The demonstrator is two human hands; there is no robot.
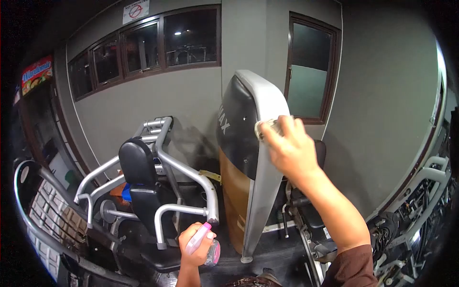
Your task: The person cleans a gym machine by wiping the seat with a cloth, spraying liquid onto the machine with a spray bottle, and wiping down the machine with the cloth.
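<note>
My left hand [190, 248], low in the head view, is closed around a clear spray bottle [214, 253] with a pink nozzle tip and a pink label. Raised ahead, my right hand [297, 154] grips a pale, bunched cloth [261, 130] against the edge of a tall machine housing [265, 95]. That housing has a silver-grey frame and a black side panel with white letters, partly cut off. Fingers and palm cover much of the cloth.
Left of the housing stands a seated exercise machine with a black backrest [137, 160] and silver arms [189, 174]. Another padded machine [306, 210] is behind my right forearm. More gym equipment [420, 225] lines the right side. Windows [191, 38] run along the grey wall.
</note>
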